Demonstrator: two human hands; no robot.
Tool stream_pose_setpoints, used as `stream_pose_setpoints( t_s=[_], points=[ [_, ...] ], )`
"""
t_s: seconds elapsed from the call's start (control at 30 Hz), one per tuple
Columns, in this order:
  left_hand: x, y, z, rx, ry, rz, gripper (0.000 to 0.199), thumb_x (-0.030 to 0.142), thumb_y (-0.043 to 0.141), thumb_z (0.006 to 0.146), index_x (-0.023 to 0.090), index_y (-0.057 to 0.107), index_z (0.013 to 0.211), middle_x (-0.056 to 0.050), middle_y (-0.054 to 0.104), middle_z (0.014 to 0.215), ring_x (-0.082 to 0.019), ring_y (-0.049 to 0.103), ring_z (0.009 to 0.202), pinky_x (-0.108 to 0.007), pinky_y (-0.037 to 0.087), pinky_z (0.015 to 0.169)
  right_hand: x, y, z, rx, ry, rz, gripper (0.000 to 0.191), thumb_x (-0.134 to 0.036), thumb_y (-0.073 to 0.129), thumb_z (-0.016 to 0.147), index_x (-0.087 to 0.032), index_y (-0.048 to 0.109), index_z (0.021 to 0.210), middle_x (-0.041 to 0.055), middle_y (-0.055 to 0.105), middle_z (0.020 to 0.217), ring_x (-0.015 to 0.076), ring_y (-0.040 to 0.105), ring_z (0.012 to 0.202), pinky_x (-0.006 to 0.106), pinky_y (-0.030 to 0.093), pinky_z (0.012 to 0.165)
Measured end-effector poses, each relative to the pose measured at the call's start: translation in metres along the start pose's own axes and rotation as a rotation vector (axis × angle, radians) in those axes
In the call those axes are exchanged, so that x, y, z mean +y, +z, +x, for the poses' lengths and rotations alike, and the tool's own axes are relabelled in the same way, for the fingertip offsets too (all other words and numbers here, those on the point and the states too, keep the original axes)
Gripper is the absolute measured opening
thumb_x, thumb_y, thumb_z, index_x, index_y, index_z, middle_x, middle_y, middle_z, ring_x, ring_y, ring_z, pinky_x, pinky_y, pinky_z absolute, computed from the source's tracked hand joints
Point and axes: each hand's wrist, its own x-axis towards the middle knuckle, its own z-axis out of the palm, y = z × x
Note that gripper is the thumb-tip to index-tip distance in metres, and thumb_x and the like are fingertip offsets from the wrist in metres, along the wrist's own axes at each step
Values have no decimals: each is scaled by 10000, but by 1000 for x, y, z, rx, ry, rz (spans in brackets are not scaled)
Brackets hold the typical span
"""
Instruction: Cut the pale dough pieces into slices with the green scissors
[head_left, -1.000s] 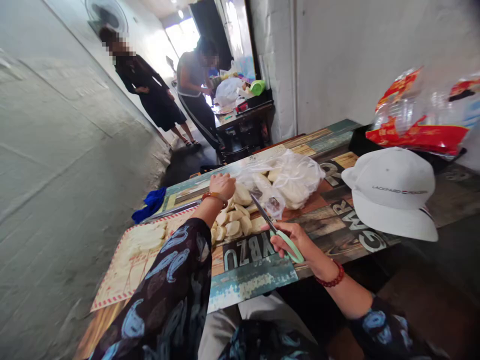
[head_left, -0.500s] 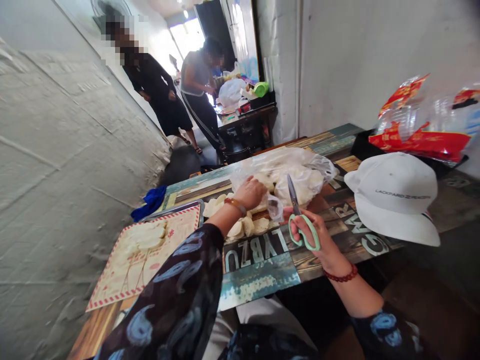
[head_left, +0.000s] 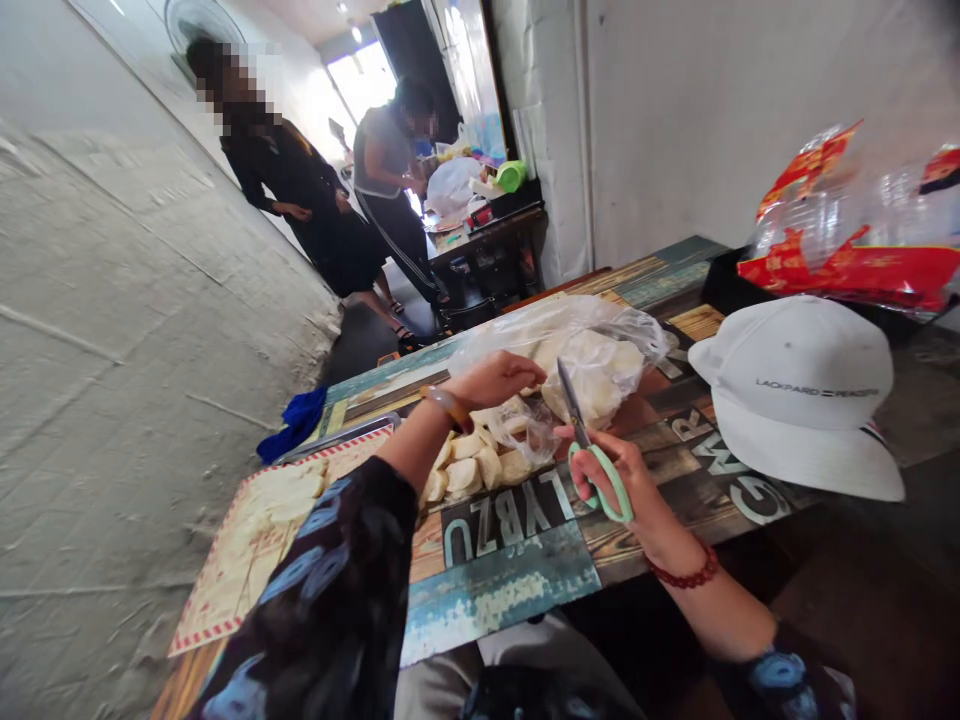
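Note:
My right hand (head_left: 615,475) grips a pair of scissors (head_left: 600,478) with mint-green handles, blades pointing up and away. Left of it, my left hand (head_left: 499,380) has its fingers drawn together beside a clear plastic bag (head_left: 652,335); what they pinch, if anything, is hidden. Pale, rounded pieces of food (head_left: 600,372) show through the bag. Several pale, thick slices (head_left: 465,472), their exact kind unclear, lie loose on the table below my left hand, some under the bag's loose film (head_left: 529,430).
On the left, a tray (head_left: 375,430) and a red-striped paper sheet (head_left: 217,570) bearing pale pieces sit near a blue cloth (head_left: 296,420). A white cap (head_left: 802,390) and red-and-clear packaging (head_left: 847,260) are on the right. Two people stand beyond, by another table (head_left: 487,235).
My left hand has shifted slightly, and more loose slices show beneath it. The bag's loose film lies spread lower over the slices. The scissors have moved slightly left; the standing person has shifted.

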Motion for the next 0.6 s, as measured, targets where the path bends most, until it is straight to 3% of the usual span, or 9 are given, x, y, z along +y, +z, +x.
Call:
stream_pose_setpoints(
  t_s=[0.1,0.17,0.27,0.47,0.6],
  points=[
    [-4,23,27,44,-158,232,310,156,453,846,131,734,974,-95,729,929,-206,660,897,-317,502,874,-1,0,1,-11,18,-44,477,-444,763,770,-160,702,1150,-41,583,595,79,521,438,199,396,420],
    [-13,39,36,109,-225,413,261,160,538,803,114,715,990,-140,707,1044,-252,636,1014,-357,476,948,-1,-1,3,-27,15,-63,495,-449,771,760,-152,704,1150,-38,590,596,78,521,430,198,398,415],
    [-32,55,41,180,-262,546,435,245,692,734,120,650,1149,-174,641,1219,-319,569,1164,-423,429,1028,0,-2,4,-28,14,-60,502,-452,760,773,-147,699,1167,-37,592,600,74,520,437,195,409,423],
    [-60,59,53,268,-323,437,627,211,714,710,104,568,1310,-202,574,1345,-318,537,1237,-411,401,1078,-1,-4,4,-14,10,-38,510,-460,766,764,-156,698,1168,-37,601,605,74,530,445,191,420,430],
    [-62,47,53,364,-303,207,435,134,608,712,148,678,1141,-145,672,1183,-294,587,1146,-420,436,1032,-3,-5,4,-11,-13,-33,511,-492,742,781,-161,694,1168,-42,593,591,71,519,430,190,408,423]
  ],
)
